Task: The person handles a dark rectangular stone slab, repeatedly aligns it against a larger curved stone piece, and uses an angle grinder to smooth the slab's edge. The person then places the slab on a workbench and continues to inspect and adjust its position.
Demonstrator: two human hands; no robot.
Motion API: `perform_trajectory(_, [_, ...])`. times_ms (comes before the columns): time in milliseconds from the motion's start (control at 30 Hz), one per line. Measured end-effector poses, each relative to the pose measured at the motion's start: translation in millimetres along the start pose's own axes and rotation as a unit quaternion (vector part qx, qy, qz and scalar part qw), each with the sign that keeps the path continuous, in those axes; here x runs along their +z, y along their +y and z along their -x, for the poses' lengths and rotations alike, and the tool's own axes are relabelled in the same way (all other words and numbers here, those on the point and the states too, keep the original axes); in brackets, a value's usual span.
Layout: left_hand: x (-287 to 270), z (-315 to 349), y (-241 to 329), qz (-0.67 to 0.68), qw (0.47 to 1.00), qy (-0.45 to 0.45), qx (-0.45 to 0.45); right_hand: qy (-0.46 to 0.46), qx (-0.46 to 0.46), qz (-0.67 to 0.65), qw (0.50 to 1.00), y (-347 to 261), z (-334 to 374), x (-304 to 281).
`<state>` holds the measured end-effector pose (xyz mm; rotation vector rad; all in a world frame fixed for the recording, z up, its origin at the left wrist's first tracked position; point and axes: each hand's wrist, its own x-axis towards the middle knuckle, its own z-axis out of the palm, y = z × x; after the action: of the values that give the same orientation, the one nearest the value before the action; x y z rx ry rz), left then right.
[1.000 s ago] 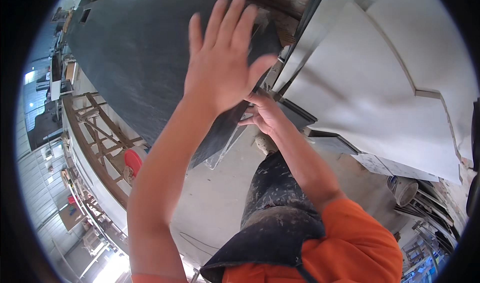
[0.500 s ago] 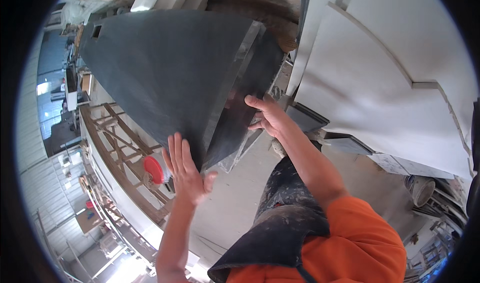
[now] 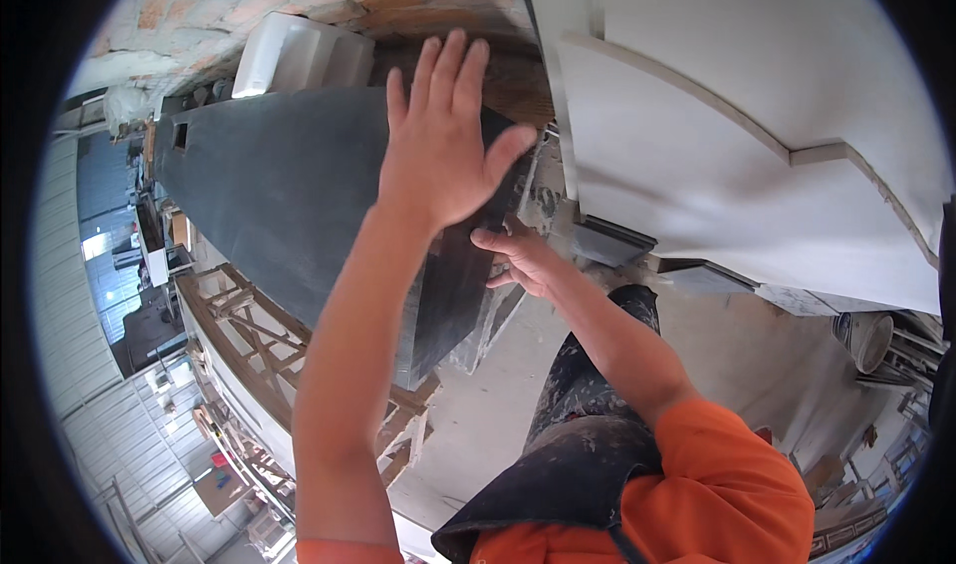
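A large dark grey slab (image 3: 289,176) lies across the left half, with a small rectangular cutout near its far left end. A darker strip (image 3: 453,305) runs along its right side. My left hand (image 3: 438,136) is open and raised in front of the slab, fingers spread upward, hiding part of the strip's far end. Whether its palm touches the surface I cannot tell. By the strip's right edge is my right hand (image 3: 520,257), its thumb over the dark surface and its fingers apart at the edge.
White blocks (image 3: 299,56) stand behind the slab against a brick wall (image 3: 214,16). Big white panels (image 3: 697,166) lean on the right. A wooden frame (image 3: 249,325) is at the left below the slab. A bucket (image 3: 864,340) stands at the far right on the floor.
My left hand has lifted from the slab's near corner and moved away and to the right. My right hand stays by the edge. The view has shifted, and the red-lidded tub is out of sight.
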<state>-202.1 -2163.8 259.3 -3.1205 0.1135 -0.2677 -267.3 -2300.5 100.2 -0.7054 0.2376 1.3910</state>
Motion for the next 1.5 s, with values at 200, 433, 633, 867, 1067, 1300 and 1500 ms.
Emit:
perform_trajectory(200, [24.0,-58.7,-20.2,0.010,0.998,0.065,0.015,0.043,0.003,-0.034,0.998,10.6,-7.8,-11.4])
perform_trajectory(433, [23.3,-89.2,-35.9,-0.041,0.994,0.104,-0.010,0.062,-0.035,-0.009,0.997,23.3,3.8,-13.6])
perform_trajectory(633, [13.0,-57.7,-38.8,-0.026,0.980,0.195,-0.006,0.066,-0.057,0.021,0.996,42.9,13.9,-10.1])
perform_trajectory(867, [-22.0,98.3,-0.9,0.041,0.997,0.053,-0.039,0.103,-0.075,0.051,0.991,56.3,12.4,-6.1])
perform_trajectory(1067, [-61.2,229.7,44.5,0.006,0.983,-0.093,-0.159,0.156,-0.093,-0.002,0.983,53.5,2.6,-11.1])
perform_trajectory(1300, [-44.2,339.7,100.5,0.111,0.932,0.022,-0.345,0.184,-0.094,-0.053,0.977,49.1,-32.5,-13.2])
perform_trajectory(1500, [-22.6,396.7,169.8,0.279,0.773,0.081,-0.564,0.131,-0.056,-0.105,0.984,43.2,-33.5,-14.3])
